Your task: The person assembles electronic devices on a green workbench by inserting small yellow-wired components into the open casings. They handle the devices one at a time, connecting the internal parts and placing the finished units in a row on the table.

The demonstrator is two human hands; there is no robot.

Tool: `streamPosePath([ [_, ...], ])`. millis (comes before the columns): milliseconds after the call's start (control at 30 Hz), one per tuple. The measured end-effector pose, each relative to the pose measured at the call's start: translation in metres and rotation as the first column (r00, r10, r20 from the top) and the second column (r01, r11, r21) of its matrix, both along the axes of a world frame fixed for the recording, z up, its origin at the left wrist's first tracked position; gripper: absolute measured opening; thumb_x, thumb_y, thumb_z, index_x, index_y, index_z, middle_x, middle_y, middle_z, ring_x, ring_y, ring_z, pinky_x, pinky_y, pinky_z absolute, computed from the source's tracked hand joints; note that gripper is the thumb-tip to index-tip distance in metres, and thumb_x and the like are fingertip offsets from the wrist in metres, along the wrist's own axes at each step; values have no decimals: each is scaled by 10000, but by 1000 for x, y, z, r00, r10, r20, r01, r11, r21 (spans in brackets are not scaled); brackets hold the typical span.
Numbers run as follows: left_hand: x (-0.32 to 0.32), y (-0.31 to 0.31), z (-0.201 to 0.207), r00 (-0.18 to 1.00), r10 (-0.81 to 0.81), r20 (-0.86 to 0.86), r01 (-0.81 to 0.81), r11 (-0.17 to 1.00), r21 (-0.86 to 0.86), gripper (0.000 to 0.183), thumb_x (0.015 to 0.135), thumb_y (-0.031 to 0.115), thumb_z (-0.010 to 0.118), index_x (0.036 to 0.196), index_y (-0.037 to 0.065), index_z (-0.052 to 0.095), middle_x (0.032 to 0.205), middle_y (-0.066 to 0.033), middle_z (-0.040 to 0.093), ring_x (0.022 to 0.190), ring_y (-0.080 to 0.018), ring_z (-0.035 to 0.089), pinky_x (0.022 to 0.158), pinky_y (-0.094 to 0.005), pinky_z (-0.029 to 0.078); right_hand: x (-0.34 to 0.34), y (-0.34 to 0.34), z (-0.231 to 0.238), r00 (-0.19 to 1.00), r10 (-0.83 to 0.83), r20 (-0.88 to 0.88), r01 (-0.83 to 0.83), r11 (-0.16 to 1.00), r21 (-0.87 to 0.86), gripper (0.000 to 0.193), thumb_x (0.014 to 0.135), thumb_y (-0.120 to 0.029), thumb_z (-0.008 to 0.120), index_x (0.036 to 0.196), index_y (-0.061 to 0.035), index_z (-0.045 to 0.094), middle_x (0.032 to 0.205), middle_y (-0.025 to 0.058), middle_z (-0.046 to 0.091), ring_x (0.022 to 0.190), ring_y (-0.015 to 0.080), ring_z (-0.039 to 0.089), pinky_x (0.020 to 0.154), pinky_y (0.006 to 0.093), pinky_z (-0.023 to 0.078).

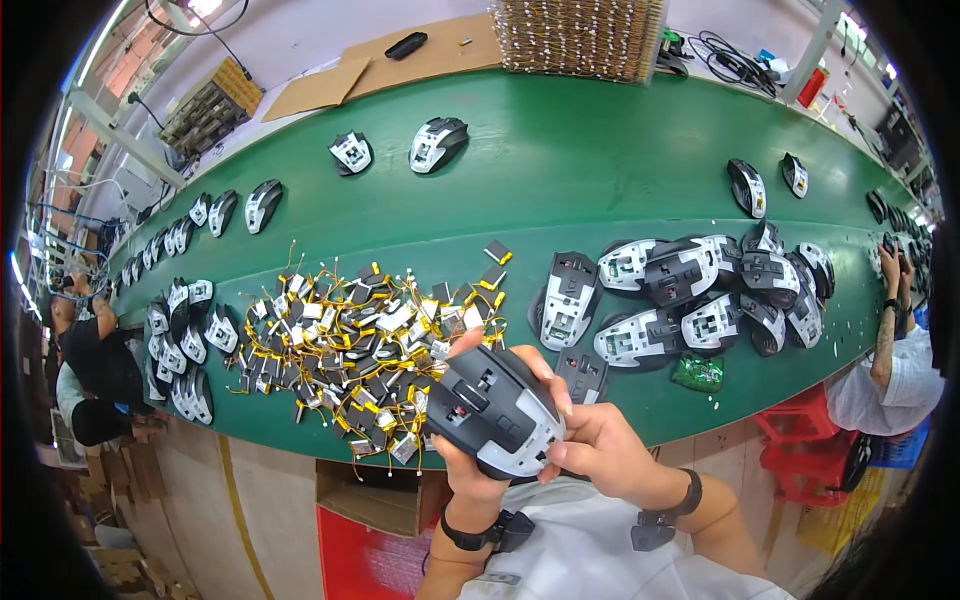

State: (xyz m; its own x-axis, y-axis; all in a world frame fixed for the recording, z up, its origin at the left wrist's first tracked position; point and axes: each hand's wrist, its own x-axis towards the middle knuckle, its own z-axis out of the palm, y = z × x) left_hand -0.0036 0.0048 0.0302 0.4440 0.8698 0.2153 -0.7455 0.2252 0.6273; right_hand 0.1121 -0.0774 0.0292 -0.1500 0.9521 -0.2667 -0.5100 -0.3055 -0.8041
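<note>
A black and light-grey computer mouse shell (500, 405) is held up in front of me at the table's near edge. My left hand (470, 465) wraps around it from below and the left, its fingers showing along the far side. My right hand (610, 450) is closed at its lower right corner, thumb and fingers pressing the grey part. Whether a small piece sits between those fingers cannot be made out. Just left of the mouse spreads a heap of small battery packs (360, 340) with yellow tape and thin wires. Another dark mouse part (582, 375) lies behind my right hand.
More mouse shells (640, 335) are clustered on the right of the green table (500, 210), beside a green packet (697, 373). Others (185, 335) lie at left. A rack of wired parts (580, 40) stands at the back. People (890, 340) work at both sides; red crates (805, 440) stand below.
</note>
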Motion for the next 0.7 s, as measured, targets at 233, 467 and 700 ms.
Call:
streamPosePath([
  [233,-4,0,1,999,-36,8,37,999,-24,902,856,731,507,1514,172,245,1054,-241,507,741,-339,589,617,-392,531,-2,-8,1,1000,-10,-7,11,999,34,248,947,-118,589,1098,77,621,967,107,690,850,147,682,784,279,550],
  [467,-1,-3,-1,999,-32,3,32,999,16,902,852,726,526,1508,172,251,1061,-240,507,747,-347,593,613,-393,529,-1,-7,-1,1000,-7,2,7,1000,-3,253,945,-119,588,1096,81,623,933,107,696,852,149,684,786,284,553],
  [700,-5,4,-12,994,-60,94,59,998,11,901,865,708,528,1520,170,222,1142,-230,499,868,-339,599,660,-397,540,2,-3,4,1000,10,-6,-10,1000,10,238,948,-98,599,1110,75,624,941,108,693,838,150,677,767,278,550],
])
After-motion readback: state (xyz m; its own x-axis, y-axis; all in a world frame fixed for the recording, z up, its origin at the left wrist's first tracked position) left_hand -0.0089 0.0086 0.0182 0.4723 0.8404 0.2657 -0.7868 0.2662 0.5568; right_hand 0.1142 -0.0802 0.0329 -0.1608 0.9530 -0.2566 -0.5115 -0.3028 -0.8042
